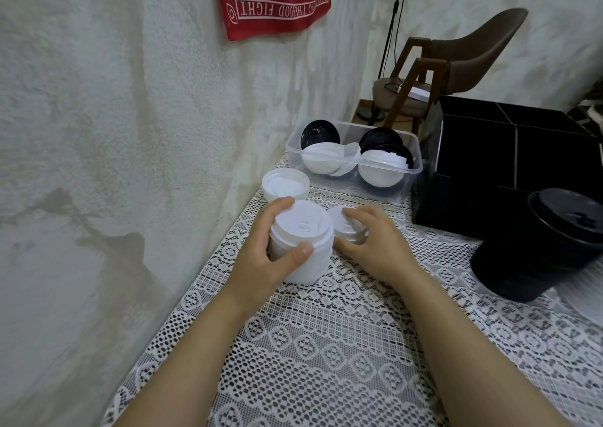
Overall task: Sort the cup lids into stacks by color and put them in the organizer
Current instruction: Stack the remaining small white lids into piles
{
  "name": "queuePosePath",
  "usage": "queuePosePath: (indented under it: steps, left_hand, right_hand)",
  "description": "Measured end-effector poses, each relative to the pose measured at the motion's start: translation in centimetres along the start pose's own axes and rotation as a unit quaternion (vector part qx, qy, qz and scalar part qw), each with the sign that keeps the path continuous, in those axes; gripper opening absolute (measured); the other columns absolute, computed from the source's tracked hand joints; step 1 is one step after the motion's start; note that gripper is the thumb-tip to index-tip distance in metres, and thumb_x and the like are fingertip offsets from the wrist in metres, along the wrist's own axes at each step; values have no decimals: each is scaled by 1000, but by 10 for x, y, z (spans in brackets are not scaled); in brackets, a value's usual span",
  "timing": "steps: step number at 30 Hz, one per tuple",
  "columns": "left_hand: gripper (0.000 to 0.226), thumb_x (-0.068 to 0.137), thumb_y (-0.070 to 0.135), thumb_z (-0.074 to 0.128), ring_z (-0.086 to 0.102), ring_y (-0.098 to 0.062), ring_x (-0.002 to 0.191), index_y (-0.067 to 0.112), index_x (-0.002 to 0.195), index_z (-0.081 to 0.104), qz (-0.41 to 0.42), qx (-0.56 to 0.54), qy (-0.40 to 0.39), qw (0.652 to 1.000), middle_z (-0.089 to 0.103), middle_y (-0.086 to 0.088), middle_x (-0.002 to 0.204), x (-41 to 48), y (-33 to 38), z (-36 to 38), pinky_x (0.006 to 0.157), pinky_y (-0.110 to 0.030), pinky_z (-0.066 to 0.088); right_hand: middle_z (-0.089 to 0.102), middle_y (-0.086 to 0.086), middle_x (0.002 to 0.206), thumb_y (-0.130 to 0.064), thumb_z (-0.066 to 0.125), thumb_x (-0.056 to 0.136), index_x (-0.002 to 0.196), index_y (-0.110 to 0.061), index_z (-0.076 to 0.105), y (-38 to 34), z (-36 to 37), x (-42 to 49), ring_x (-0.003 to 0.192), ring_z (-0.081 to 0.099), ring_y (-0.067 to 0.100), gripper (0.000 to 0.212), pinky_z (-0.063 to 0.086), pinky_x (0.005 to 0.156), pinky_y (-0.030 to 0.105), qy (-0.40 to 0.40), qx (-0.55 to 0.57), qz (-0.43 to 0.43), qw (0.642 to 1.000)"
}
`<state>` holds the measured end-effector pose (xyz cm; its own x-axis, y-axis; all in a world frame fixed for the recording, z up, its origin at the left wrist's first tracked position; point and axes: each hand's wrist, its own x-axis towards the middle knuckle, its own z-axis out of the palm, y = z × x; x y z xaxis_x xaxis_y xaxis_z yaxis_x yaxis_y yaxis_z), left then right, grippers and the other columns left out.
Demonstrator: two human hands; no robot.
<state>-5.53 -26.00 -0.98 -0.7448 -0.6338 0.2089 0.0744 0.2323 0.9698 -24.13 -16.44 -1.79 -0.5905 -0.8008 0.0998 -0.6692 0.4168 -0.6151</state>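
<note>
Left hand [261,260] grips the white stack [301,231] at table centre; right hand [378,244] grasps a lid [337,218] at its 3 o'clock. Seat it squarely on top, rims aligned, before moving to the organizer [483,152] at 2 o'clock

White lids [301,247]; black lids [535,247]; white lace tablecloth [326,345].
</note>
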Motion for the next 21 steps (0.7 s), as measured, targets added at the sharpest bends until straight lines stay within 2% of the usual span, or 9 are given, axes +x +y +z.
queuePosePath:
  steps: [2,5,6,8,10,12,14,17,21]
  left_hand:
    - [69,62,52,75,50,1,120,51,124,45,-1,9,3,1000,47,16,136,0,-1,0,95,-20,46]
    - [72,59,53,76,50,2,120,51,125,46,-6,12,10,1000,48,19,134,0,0,0,97,-22,46]
    - [74,59,52,77,50,2,120,50,126,46,-7,9,11,1000,49,20,133,0,-1,0,98,-23,46]
    - [77,59,49,78,51,1,121,48,128,46,-7,3,13,1000,50,20,132,1,-1,1,99,-25,47]
    - [81,60,47,79,53,-2,121,44,132,44,-6,-5,12,1000,52,17,132,2,0,1,99,-29,48]
    - [84,62,44,81,54,-8,121,39,136,41,-1,-14,12,1000,54,11,132,2,0,1,99,-35,49]
    - [83,65,39,82,56,-13,121,36,137,42,7,-22,6,1000,57,7,131,2,3,1,97,-38,50]
    - [77,67,31,83,59,-13,118,35,134,45,13,-39,2,999,61,7,127,3,4,2,93,-34,52]
    - [94,59,37,86,55,-9,123,35,140,38,-11,-46,23,999,55,10,134,3,-1,1,100,-39,49]
  right_hand:
    - [41,-6,143,-45,72,82,142,-25,47,-2,-1,0,125,45,15,68,41,105,32,30,46,6,998]
    - [43,-7,135,-37,73,83,140,-23,50,-11,-7,-1,115,45,9,63,41,85,3,88,131,5,987]
    - [44,-8,133,-36,73,83,138,-24,51,-16,-11,-2,115,44,7,61,42,85,3,107,156,-4,982]
    - [46,-9,130,-36,75,82,134,-26,56,-27,-16,-2,120,45,7,56,42,103,22,127,207,-45,969]
    - [49,-8,130,-40,77,79,128,-31,58,-40,-19,-5,124,47,9,53,40,109,34,111,246,-99,958]
    - [49,-6,128,-43,75,74,125,-33,59,-52,-19,-10,123,48,7,54,40,108,30,72,257,-145,953]
    - [46,-4,127,-44,74,72,125,-32,61,-59,-16,-15,122,45,3,56,37,106,18,28,239,-171,955]
    - [41,-6,124,-40,74,71,122,-34,62,-62,-8,-18,120,39,-5,53,28,97,0,-18,217,-177,960]
    - [38,-12,123,-25,81,78,119,-36,62,-59,-6,-19,120,34,-11,46,26,93,-3,-50,222,-157,961]
